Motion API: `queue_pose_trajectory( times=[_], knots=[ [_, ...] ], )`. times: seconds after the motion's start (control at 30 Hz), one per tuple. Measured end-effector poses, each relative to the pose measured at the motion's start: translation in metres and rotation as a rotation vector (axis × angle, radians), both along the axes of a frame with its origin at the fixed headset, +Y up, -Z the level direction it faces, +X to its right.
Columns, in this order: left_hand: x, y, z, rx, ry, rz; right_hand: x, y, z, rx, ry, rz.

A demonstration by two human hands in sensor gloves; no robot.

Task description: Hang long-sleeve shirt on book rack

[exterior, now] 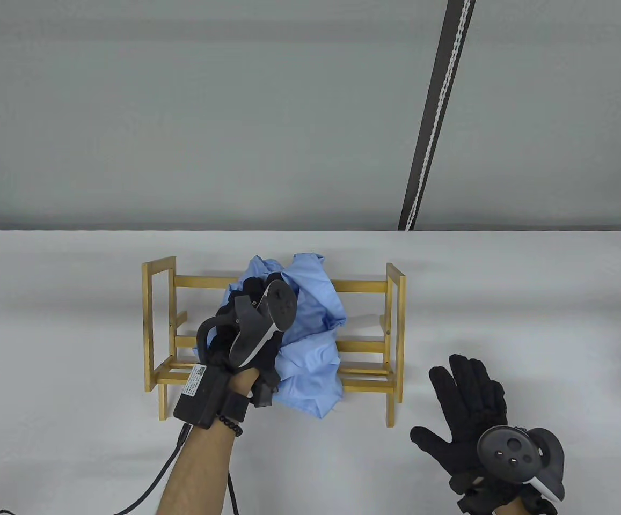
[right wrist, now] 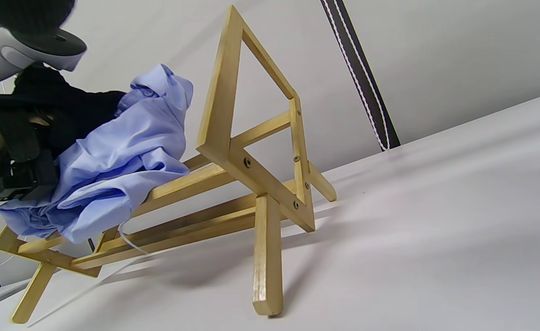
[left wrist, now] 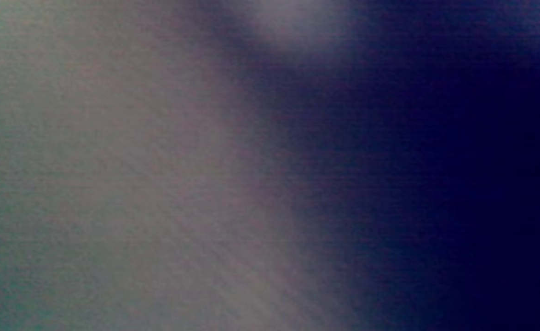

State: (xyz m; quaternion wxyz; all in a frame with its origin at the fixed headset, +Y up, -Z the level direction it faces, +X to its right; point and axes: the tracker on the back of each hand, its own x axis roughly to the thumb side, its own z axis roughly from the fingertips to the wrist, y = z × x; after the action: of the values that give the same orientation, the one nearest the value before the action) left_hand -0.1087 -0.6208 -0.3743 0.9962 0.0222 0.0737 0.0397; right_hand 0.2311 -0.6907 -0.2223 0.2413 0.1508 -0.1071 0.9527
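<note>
White table (exterior: pixel 47 322): left hand (exterior: pixel 246 343) grips shirt (exterior: pixel 310 343) on rack (exterior: pixel 160 322); right hand (exterior: pixel 471 413) splayed, apart.

Table view is bright, evenly lit and sharp, w/ soft shadows under the wooden rack (exterior: pixel 272 343) on the white table (exterior: pixel 47 322). Left wrist view is fully out of focus: grey-purple blur on the left, near-black on the right. Right wrist view is bright, tilted, w/ slight blur low down.
</note>
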Motion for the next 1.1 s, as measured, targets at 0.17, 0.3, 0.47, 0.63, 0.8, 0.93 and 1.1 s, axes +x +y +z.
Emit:
queue_pose_trajectory(
  times=[0.17,0.3,0.47,0.63,0.8,0.93,1.1],
  knots=[
    [0.002,-0.011,-0.013,-0.069,0.029,-0.041,0.000,0.000,0.000,0.000,0.001,-0.008],
    [0.002,-0.022,-0.022,-0.123,0.073,-0.070,0.001,0.000,0.000,0.000,0.000,-0.012],
    [0.005,-0.032,-0.030,-0.147,0.101,-0.118,0.001,0.000,0.000,-0.012,0.004,-0.022],
    [0.012,-0.034,-0.034,-0.164,0.148,-0.190,0.001,0.000,-0.001,-0.018,0.003,-0.025],
    [0.013,-0.036,-0.036,-0.184,0.138,-0.174,0.002,0.000,-0.001,-0.016,0.001,-0.030],
    [0.011,-0.033,-0.033,-0.162,0.133,-0.158,0.002,0.001,-0.002,-0.017,0.002,-0.030],
    [0.007,-0.028,-0.029,-0.130,0.120,-0.105,0.001,0.000,-0.002,-0.018,0.005,-0.028]
  ],
)
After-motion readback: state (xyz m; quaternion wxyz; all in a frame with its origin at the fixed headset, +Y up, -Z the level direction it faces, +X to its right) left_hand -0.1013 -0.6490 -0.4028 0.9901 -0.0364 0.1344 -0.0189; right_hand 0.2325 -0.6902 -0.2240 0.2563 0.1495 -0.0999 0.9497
